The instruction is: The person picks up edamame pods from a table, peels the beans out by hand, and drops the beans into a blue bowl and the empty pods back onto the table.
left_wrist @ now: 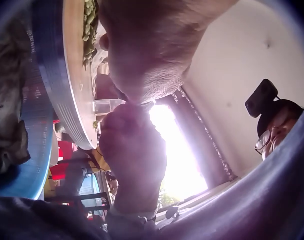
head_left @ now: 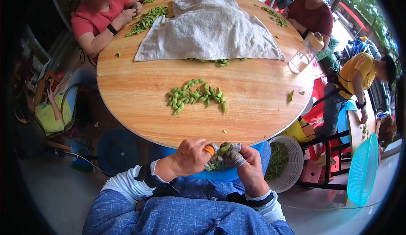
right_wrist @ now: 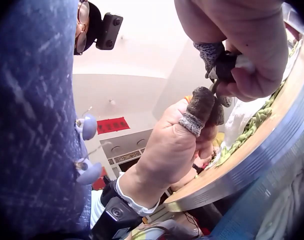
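A green soybean pod (head_left: 223, 150) is pinched between the fingertips of both hands, just off the near edge of the round wooden table (head_left: 198, 127). My left hand (head_left: 189, 158) grips its left end, an orange band on one finger and a grey cover on a fingertip. At the other end, my right hand (head_left: 252, 171) pinches it with grey-wrapped thumb and finger. In the right wrist view the covered fingertips of the left hand (right_wrist: 167, 142) and right hand (right_wrist: 242, 45) meet; the pod is mostly hidden there. Below the hands sits a blue tub (head_left: 230, 175).
A small pile of pods (head_left: 194, 95) lies on the table before me. Behind it, a white towel (head_left: 211, 31) covers more pods. A clear bottle (head_left: 301, 61) stands at right. A white basket (head_left: 295, 163) of greens is beside my right knee. Other people sit around the table.
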### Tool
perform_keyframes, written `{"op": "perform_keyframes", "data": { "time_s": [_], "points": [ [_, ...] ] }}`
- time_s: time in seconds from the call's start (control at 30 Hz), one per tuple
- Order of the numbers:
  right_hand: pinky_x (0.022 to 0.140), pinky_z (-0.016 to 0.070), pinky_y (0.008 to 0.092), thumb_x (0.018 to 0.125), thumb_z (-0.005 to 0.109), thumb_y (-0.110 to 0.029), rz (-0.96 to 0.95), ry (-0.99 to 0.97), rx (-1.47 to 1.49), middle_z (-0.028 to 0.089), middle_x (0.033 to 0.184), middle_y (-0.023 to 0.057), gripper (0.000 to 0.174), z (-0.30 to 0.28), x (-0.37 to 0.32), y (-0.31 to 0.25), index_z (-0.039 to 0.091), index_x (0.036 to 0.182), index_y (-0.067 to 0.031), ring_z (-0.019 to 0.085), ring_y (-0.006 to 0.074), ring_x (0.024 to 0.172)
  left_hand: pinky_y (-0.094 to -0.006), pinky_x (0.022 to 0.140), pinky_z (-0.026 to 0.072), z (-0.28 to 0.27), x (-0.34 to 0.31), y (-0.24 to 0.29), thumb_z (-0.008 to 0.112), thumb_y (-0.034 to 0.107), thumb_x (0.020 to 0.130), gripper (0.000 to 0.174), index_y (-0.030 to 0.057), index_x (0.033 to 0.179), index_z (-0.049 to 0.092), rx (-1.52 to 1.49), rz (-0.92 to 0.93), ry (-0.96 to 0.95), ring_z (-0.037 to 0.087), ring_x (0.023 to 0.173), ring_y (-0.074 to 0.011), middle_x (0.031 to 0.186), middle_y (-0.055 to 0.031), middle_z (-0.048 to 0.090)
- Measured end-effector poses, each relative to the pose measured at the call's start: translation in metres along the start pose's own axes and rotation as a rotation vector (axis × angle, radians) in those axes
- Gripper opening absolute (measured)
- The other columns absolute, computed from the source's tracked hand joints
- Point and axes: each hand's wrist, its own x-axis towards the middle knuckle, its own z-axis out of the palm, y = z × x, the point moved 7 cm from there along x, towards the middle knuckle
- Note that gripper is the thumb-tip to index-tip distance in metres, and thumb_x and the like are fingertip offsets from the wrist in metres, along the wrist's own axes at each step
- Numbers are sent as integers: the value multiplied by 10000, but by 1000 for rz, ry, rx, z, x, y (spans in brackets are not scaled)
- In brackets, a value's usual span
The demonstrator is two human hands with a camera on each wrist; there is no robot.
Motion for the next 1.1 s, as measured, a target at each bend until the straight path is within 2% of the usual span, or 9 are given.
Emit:
{"op": "perform_keyframes", "data": {
  "time_s": [0.17, 0.27, 0.37, 0.47, 0.57, 0.67, 0.77, 0.97, 1.1],
  "points": [
    [712, 433, 216, 836, 507, -50, -6, 18, -23, 598, 887, 28, 181, 2, 4, 3, 558, 988, 34, 537, 76, 786, -342, 526, 465, -4, 0, 2, 556, 74, 631, 121, -20, 709, 554, 6, 49, 88, 548, 642, -247, 713, -116, 524],
    [726, 434, 221, 830, 514, -45, 48, 4, 49, 598, 897, 31, 174, 2, 8, 9, 560, 981, 30, 542, 83, 799, -369, 602, 478, 5, -5, -3, 622, 140, 520, 233, -23, 677, 571, 7, 9, 3, 571, 725, -309, 803, -193, 569],
    [725, 436, 223, 824, 527, -44, -6, -51, 93, 600, 894, 30, 169, 3, 11, 12, 562, 974, 26, 545, 85, 799, -349, 603, 467, 12, -7, -13, 613, 148, 655, 210, -16, 774, 559, -201, -83, 34, 574, 721, -289, 794, -172, 574],
    [722, 436, 225, 819, 538, -47, -94, -110, 173, 598, 898, 29, 176, 5, 15, 13, 558, 979, 23, 543, 86, 802, -329, 570, 440, 10, -3, -18, 523, 173, 812, 181, -5, 834, 535, -726, -205, 122, 558, 657, -242, 739, -146, 557],
    [727, 434, 226, 816, 544, -53, -186, -147, 178, 594, 910, 33, 187, 3, 19, 18, 552, 987, 20, 543, 92, 814, -288, 535, 404, 16, -6, -24, 422, 201, 889, 214, 8, 864, 513, -907, -285, 100, 502, 583, -171, 673, -91, 516],
    [737, 432, 229, 813, 547, -53, -272, -220, 98, 591, 926, 40, 194, 2, 22, 12, 548, 994, 17, 545, 99, 826, -255, 521, 380, 63, -28, -35, 395, 239, 907, 239, 22, 895, 494, -1535, -627, -51, 445, 554, -122, 644, -32, 471],
    [735, 432, 228, 811, 547, -51, -240, -174, 89, 595, 912, 41, 187, -3, 25, 17, 552, 984, 20, 546, 100, 822, -225, 513, 360, 70, -26, -30, 387, 265, 911, 250, 34, 916, 484, -1910, -697, -47, 416, 546, -91, 636, 7, 436],
    [739, 429, 222, 809, 543, -47, -97, -57, 141, 601, 881, 33, 172, -7, 19, 11, 559, 962, 28, 545, 96, 818, -309, 608, 439, 24, -6, -26, 495, 191, 848, 240, -13, 972, 512, -744, -296, 17, 564, 665, -224, 752, -108, 570],
    [739, 428, 219, 813, 540, -55, -25, -87, 113, 596, 899, 31, 186, 1, 16, 9, 549, 981, 25, 545, 92, 817, -358, 644, 435, 17, -6, -23, 543, 77, 725, 254, -26, 954, 508, -655, -303, -29, 557, 761, -358, 794, -207, 564]
  ]
}}
